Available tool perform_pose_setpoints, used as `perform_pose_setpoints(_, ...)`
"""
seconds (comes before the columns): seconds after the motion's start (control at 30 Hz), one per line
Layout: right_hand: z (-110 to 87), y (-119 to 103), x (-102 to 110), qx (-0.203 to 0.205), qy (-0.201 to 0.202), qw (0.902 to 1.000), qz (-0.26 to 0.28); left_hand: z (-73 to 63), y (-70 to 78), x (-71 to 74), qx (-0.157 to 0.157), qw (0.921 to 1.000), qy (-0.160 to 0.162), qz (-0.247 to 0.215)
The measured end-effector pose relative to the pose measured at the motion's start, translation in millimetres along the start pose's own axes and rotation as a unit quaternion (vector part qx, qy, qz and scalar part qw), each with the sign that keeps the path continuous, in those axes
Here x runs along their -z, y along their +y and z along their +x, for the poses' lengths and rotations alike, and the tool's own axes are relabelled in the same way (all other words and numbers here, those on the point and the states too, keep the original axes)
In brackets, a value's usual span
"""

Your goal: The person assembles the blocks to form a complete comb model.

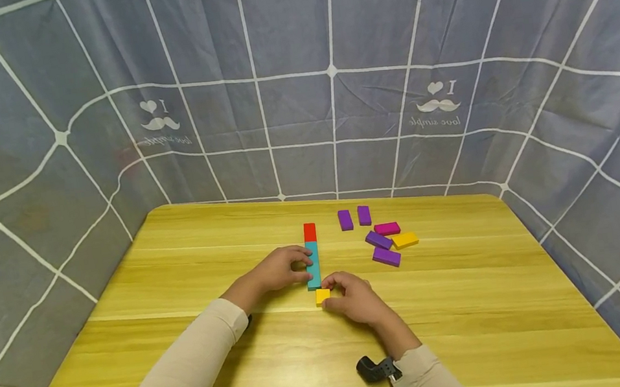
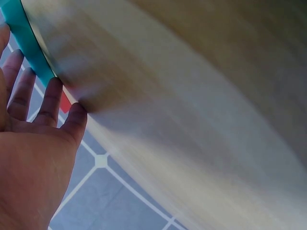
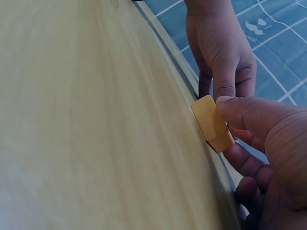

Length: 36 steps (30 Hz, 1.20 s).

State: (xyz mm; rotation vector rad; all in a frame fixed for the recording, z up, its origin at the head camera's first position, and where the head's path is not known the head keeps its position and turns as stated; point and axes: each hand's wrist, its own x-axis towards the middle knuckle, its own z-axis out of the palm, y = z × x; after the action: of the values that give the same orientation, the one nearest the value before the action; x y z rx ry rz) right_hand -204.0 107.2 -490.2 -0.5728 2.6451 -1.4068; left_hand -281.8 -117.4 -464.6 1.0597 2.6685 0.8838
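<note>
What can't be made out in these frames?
Left wrist: near end of the teal strip, cut off at the top-left corner.
Left wrist: part of the red block, behind the left hand.
Right wrist: the left hand's fingertips, behind the right hand and yellow block.
Head: any seams in the teal strip, too small to tell.

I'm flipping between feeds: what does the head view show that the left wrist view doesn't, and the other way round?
Only the head view: the right hand pinching the near yellow block, the four purple blocks, the magenta block and the far yellow block.

Only the left wrist view: the palm side of the left hand; the head view shows its back.

Both: that hand beside the teal strip, the red block, the table and the white-lined curtain.
</note>
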Motion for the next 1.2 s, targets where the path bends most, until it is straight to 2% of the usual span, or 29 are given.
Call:
perform_pose_setpoints(0.33, -0.8, -1.6, 1.3, -0.002, -0.006, 1.0000, 0.003, 0.8, -0.8, -0.5, 0.002, 1.0000, 0.000, 0.002)
perform_pose_setpoints(0.57, 1.4, -0.9, -1.3, 0.007, 0.004, 0.9999, -0.007, 1.0, -1.4, -0.8, 0.016, 0.9998, -0.004, -0.005)
perform_pose_setpoints(0.73, 2.7, -0.9, -2.6, -0.003, 0.006, 1.0000, 0.002, 2.2, -2.2, -1.6, 0.013, 0.9999, -0.003, -0.005)
perform_pose_setpoints(1.2, 4.5, -1.5, -4.9, 0.004, 0.014, 0.9997, -0.020, 0.9, -1.9, -1.5, 0.013, 0.9999, -0.001, -0.008)
